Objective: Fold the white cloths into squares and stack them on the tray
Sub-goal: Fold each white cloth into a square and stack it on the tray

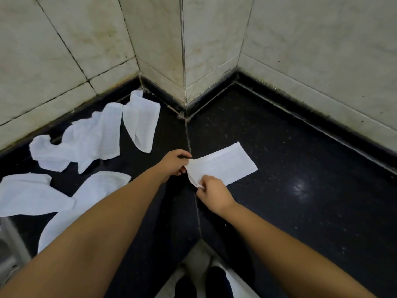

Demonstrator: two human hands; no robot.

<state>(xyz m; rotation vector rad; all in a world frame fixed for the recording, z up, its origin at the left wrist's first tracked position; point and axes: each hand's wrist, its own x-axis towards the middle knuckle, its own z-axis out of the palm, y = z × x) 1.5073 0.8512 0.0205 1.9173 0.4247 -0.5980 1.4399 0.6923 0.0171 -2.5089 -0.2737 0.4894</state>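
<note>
I see a black speckled counter (300,160) w/ a seam down the middle, running into a corner of pale marble wall tiles (214,39). Glossy surface, a light glare on the right side.

Loose white cloths lie on the left half, all unfolded or crumpled: a big one (64,218) at near left, partly under my left forearm; another (28,195) at the far left edge; a rumpled, twisted one (86,140) further back; and a long one (140,123) nearest the wall corner, one end turned up against the black skirting. All thin, woven w/ a faint grid texture.

The cloth being worked (223,164) lies just right of the seam, approx mid-counter. It's folded into a long narrow strip, flat on the counter, far end pointing up-right, edges fairly straight. The near-left end is lifted off the surface & slightly creased.

Left hand (174,164) has fingers curled, thumb & fingertips pinching the strip's upper near corner. Right hand (214,194) likewise curled, pinching the lower near corner btw thumb & forefinger. Both hands close together, holding the same short edge.

At the bottom left edge there's a bit of grey metal (10,250); can't tell what it is.
</note>
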